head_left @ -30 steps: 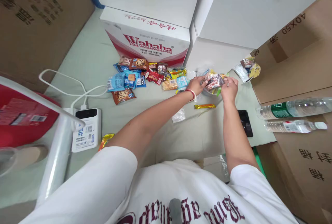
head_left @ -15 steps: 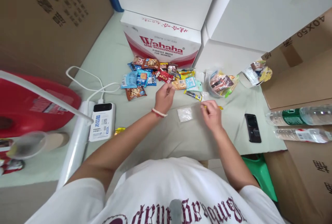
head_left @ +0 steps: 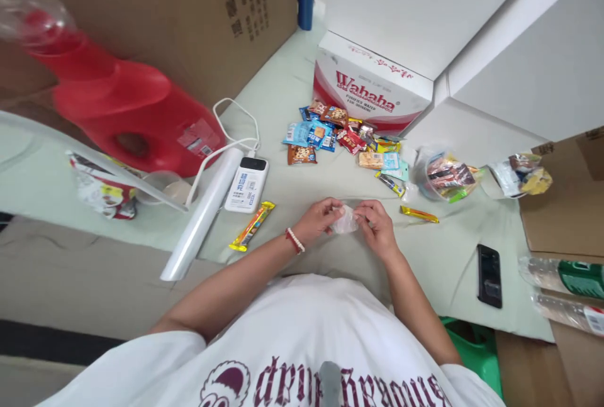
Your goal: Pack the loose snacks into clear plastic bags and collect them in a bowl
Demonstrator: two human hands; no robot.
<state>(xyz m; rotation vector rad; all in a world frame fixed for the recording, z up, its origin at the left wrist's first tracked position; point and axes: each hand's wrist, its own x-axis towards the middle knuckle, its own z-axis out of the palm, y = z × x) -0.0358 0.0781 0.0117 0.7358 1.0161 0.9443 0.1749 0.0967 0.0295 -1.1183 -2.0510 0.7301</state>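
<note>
In the upper middle of the frame, loose snacks (head_left: pixel 340 136): a heap not yet bagged.
Filled bags: one (head_left: pixel 446 175) right of the heap.
Empty bag (head_left: pixel 345 221): center frame, pinched by left hand (head_left: pixel 317 219) and right hand (head_left: pixel 377 226), nothing inside.

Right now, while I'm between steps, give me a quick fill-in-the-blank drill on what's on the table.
1. Both hands, left hand and right hand, hold a small clear ____ bag between them.
2. The white power bank lies beside a big ____ jug.
3. The black phone lies on the person's ____ side.
4. The carton behind the snack packets reads ____.

Missing words: plastic; red; right; Wahaha
</note>
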